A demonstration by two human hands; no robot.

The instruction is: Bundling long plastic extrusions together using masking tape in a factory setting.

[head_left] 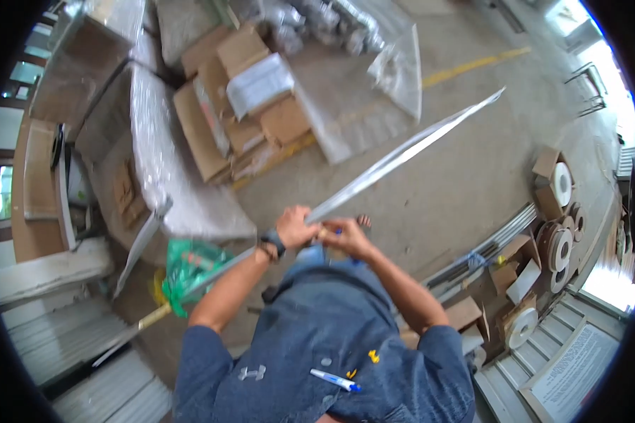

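Observation:
A long, thin silver-white strip (395, 158) runs slantwise across my front, from the lower left up to the far right. My left hand (294, 227), with a dark watch on its wrist, is closed round it near the middle. Close beside it, my right hand (349, 238) has its fingers bent together at the strip's near side. A small blue spot shows at those fingers, but what they hold is too small to make out. Behind my left forearm, the strip's lower part passes by a green plastic bag (190, 268).
Flattened cardboard boxes (240, 106) and plastic sheeting (360, 120) lie ahead on the concrete floor. A plastic-wrapped panel (166, 155) stands at the left. On the right are metal bars (501, 236), tape-like rolls (559, 250) and an opened carton (518, 264).

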